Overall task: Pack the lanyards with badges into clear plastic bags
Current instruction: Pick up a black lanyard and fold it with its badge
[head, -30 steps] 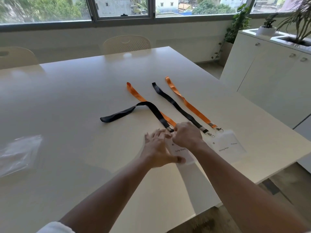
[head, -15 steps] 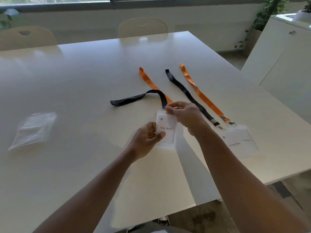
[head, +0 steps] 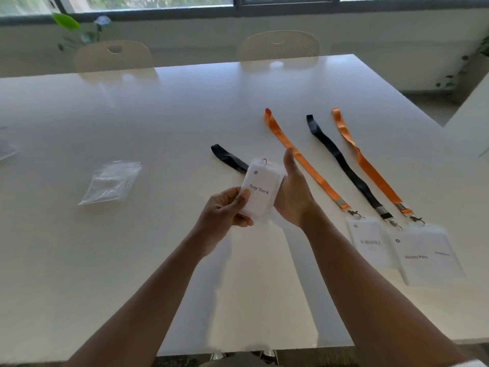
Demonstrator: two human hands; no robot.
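I hold a white badge reading "Tony Stark" above the table. My left hand pinches its lower left edge, thumb on the front. My right hand grips its right side, thumb up. Its black lanyard trails behind the badge onto the table. To the right lie an orange lanyard, a black lanyard and a second orange lanyard, with their badges near the front right edge. A stack of clear plastic bags lies to the left.
The white table has two beige chairs at its far side. A white cabinet corner stands to the right. Another clear item sits at the far left edge.
The badge has been lifted off the table and turned upright between both hands. The black lanyard's strap has been drawn in behind it. The view has swung left.
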